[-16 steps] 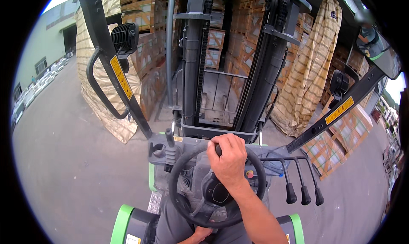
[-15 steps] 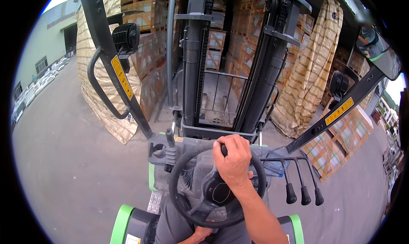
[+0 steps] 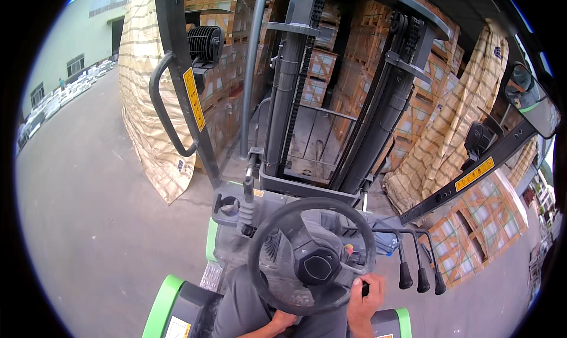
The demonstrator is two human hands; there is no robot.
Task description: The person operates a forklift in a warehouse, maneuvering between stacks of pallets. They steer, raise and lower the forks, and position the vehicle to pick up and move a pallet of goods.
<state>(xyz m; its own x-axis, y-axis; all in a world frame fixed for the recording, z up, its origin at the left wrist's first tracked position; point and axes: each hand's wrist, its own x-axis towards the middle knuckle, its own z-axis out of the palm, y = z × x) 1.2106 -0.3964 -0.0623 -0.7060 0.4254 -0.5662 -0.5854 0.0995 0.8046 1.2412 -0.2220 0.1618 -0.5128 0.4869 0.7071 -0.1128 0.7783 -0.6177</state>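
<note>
We find the steering wheel [image 3: 312, 260] just ahead of our hands, the right hand [image 3: 363, 296] at its lower right rim, the left hand [image 3: 280, 321] below it on our lap, three levers [image 3: 420, 273] to the right, and the mast [image 3: 331, 90] beyond, before stacked crates [image 3: 431, 119].

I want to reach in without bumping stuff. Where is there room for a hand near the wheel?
There is open room left of the round black steering wheel, toward the grey concrete ground. The right side is crowded: the right hand has its grip on the wheel's rim, beside three black-knobbed control levers. The left hand rests low by the lap.
</note>
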